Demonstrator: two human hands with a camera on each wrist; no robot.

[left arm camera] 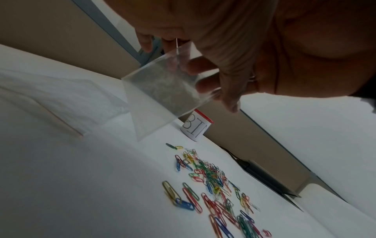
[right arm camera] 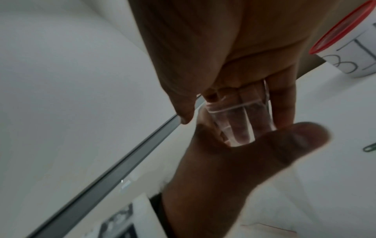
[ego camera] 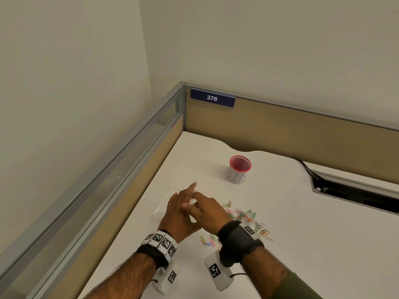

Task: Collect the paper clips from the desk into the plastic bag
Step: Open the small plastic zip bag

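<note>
A small clear plastic bag (left arm camera: 160, 91) hangs above the desk, held between both hands. My left hand (ego camera: 179, 210) pinches its top edge, with the index finger pointing straight out. My right hand (ego camera: 207, 209) grips the bag's mouth from the other side; in the right wrist view its fingers (right arm camera: 242, 125) show through the clear plastic bag (right arm camera: 223, 111), against the left thumb (right arm camera: 295, 141). Several coloured paper clips (ego camera: 244, 215) lie scattered on the white desk just right of the hands, and they fill the lower part of the left wrist view as paper clips (left arm camera: 209, 175).
A flat stack of spare clear bags (ego camera: 164, 197) lies on the desk left of the hands. A red-rimmed cup marked BIN (ego camera: 238, 171) stands behind the clips. A cable slot (ego camera: 356, 195) opens at the right. Tan partitions (ego camera: 280, 126) close the back and left.
</note>
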